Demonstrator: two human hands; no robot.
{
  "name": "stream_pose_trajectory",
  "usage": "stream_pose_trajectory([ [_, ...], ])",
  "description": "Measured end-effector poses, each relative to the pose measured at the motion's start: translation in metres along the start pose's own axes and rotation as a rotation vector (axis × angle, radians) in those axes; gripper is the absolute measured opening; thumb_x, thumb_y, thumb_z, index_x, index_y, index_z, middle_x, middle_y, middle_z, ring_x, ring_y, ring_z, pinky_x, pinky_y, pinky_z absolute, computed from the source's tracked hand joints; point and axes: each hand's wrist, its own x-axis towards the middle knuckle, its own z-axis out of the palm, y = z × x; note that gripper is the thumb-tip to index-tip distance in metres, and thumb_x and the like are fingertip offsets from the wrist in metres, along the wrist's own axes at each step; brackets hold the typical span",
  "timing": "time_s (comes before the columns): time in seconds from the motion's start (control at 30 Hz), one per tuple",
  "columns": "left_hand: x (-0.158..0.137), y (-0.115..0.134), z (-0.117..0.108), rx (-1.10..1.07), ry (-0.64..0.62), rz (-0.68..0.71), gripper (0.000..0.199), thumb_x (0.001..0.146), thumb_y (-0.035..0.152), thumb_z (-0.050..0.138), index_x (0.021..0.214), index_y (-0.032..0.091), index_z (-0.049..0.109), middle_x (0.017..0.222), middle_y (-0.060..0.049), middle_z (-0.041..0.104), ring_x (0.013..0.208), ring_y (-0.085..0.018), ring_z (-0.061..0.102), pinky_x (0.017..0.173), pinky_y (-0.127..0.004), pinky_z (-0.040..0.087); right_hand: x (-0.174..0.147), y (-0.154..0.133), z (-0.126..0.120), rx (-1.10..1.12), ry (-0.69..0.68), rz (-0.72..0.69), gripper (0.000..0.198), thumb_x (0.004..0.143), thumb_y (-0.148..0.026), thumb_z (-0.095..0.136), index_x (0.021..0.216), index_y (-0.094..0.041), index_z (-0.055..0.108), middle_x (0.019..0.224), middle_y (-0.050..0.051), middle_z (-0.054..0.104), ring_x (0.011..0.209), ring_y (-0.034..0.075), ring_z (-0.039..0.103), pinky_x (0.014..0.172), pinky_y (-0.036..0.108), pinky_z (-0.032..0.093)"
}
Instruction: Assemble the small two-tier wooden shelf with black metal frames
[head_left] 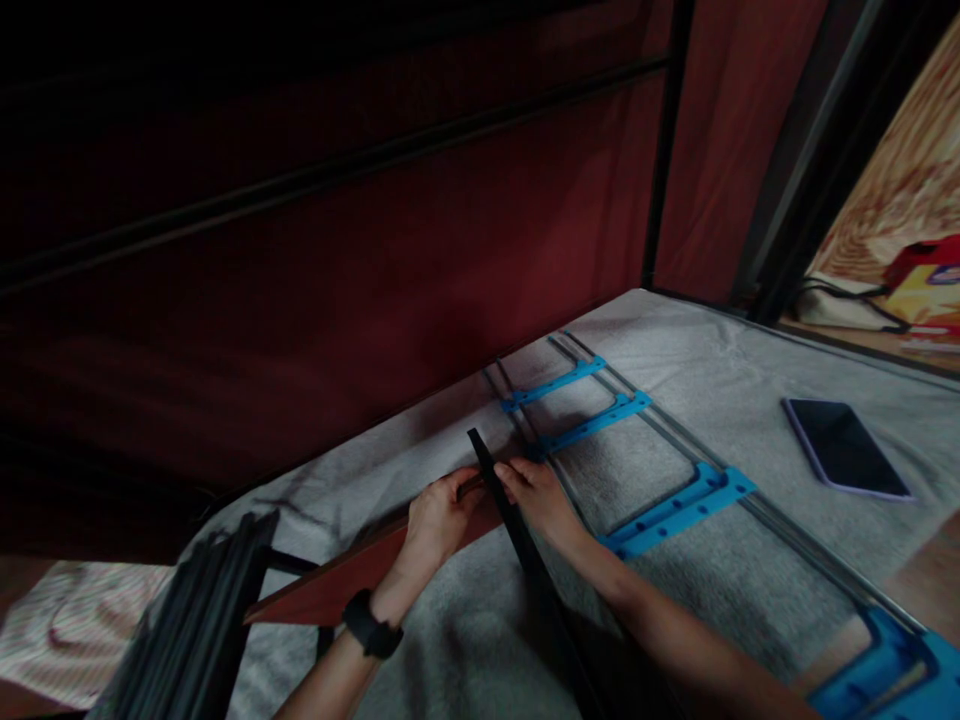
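Note:
My left hand [441, 515], with a black watch on the wrist, is closed around the end of a flat reddish-brown board [330, 585]. My right hand [541, 500] has its fingers pressed on a long, narrow black bar [517, 535], near its far end. The bar runs from between my hands down toward the bottom of the view. Board end and bar meet there, or nearly so; my fingers cover the exact contact. Just right of my right hand lies a frame of blue plastic brackets [679, 510] joined by thin metal rods [675, 430].
Grey cloth [720, 360] covers the surface. A bundle of black bars [202, 620] lies at lower left, and a phone [847, 447] at right. Dark red panels [450, 260] with black trim rise behind. A yellow and red package [926, 290] stands at far right.

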Motion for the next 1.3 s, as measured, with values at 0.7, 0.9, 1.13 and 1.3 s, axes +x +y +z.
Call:
stream_pose_trajectory([
  [0.7, -0.003, -0.008, 0.012, 0.092, 0.046, 0.120, 0.057, 0.103, 0.027, 0.049, 0.158, 0.036, 0.042, 0.129, -0.004, 0.076, 0.112, -0.027, 0.074, 0.094, -0.038, 0.056, 0.000, -0.007, -0.007, -0.141, -0.012, 0.003, 0.037, 0.095, -0.059, 0.052, 0.075, -0.028, 0.053, 0.064, -0.002, 0.057, 0.063, 0.019, 0.058, 0.060, 0.031, 0.046],
  [0.9, -0.003, -0.009, 0.012, 0.136, 0.040, 0.102, 0.058, 0.102, 0.026, 0.052, 0.158, 0.038, 0.041, 0.128, -0.002, 0.076, 0.112, -0.024, 0.074, 0.095, -0.035, 0.056, 0.001, -0.003, -0.009, -0.117, -0.034, -0.105, 0.033, 0.093, -0.058, 0.053, 0.086, -0.026, 0.060, 0.072, -0.002, 0.058, 0.070, 0.019, 0.059, 0.064, 0.030, 0.048],
  [1.13, 0.000, -0.014, 0.019, 0.158, 0.090, 0.136, 0.057, 0.102, 0.030, 0.054, 0.157, 0.039, 0.042, 0.125, -0.002, 0.077, 0.109, -0.025, 0.075, 0.091, -0.037, 0.058, 0.003, -0.001, -0.010, -0.186, -0.033, -0.007, 0.043, 0.096, -0.064, 0.045, 0.082, -0.026, 0.060, 0.068, -0.001, 0.058, 0.067, 0.021, 0.057, 0.063, 0.032, 0.045],
  [1.3, -0.001, -0.012, 0.019, 0.197, 0.090, 0.131, 0.058, 0.103, 0.031, 0.053, 0.158, 0.040, 0.039, 0.118, -0.002, 0.080, 0.105, -0.024, 0.076, 0.089, -0.036, 0.057, 0.006, -0.002, -0.012, -0.218, -0.053, -0.120, 0.032, 0.094, -0.056, 0.052, 0.086, -0.026, 0.060, 0.075, -0.002, 0.059, 0.074, 0.020, 0.059, 0.069, 0.031, 0.046],
])
